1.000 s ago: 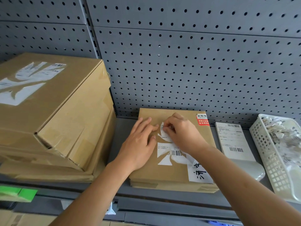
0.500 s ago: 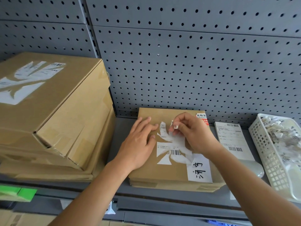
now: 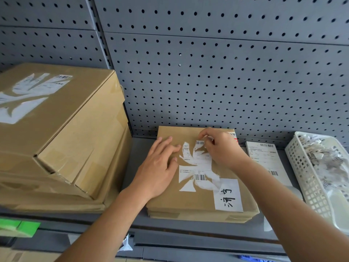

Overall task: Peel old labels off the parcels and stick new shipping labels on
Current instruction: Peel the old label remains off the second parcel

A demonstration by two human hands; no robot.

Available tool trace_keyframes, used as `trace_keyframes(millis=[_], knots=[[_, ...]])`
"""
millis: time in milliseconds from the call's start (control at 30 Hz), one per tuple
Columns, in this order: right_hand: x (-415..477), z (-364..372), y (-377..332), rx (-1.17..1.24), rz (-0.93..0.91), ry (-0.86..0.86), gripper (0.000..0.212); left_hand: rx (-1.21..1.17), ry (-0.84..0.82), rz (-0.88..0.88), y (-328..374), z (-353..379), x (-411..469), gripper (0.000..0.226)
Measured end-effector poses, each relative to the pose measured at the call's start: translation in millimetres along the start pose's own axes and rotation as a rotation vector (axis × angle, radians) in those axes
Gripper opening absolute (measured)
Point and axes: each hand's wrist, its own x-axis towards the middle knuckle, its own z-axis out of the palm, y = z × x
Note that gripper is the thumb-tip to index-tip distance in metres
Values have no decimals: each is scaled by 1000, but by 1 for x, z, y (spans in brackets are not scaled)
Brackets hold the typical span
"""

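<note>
A flat brown parcel [image 3: 166, 203] lies on the grey shelf in front of me. Its old white label [image 3: 198, 167] is torn into ragged strips with bare cardboard between them. My left hand [image 3: 158, 167] rests flat on the parcel's left side, fingers straight, just left of the label. My right hand [image 3: 221, 146] is at the label's top edge and pinches a small white scrap of it between thumb and fingers. A white slip with black handwriting [image 3: 229, 195] is stuck near the parcel's front right corner. A fresh shipping label [image 3: 264, 159] lies on the shelf to the right.
A white plastic basket [image 3: 306, 178] with several torn label scraps stands at the far right. A stack of large brown boxes [image 3: 62, 140], the top one with a torn label, fills the left. Grey pegboard [image 3: 207, 72] backs the shelf. A green tag [image 3: 18, 226] sits at the lower left.
My right hand has moved up and away from the label's middle to its top edge, tearing off a small piece. More of the torn label shows. My left hand has stayed put.
</note>
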Motion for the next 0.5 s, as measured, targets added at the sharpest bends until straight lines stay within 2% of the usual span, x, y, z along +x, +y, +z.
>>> trace_keyframes(millis=[200,500], knots=[[2,6,-6,-238,-52,26,24,8,-8,-4,0,0,0,37],[3,9,0,-245,-117,75,23,3,-13,-10,2,-1,0,37]])
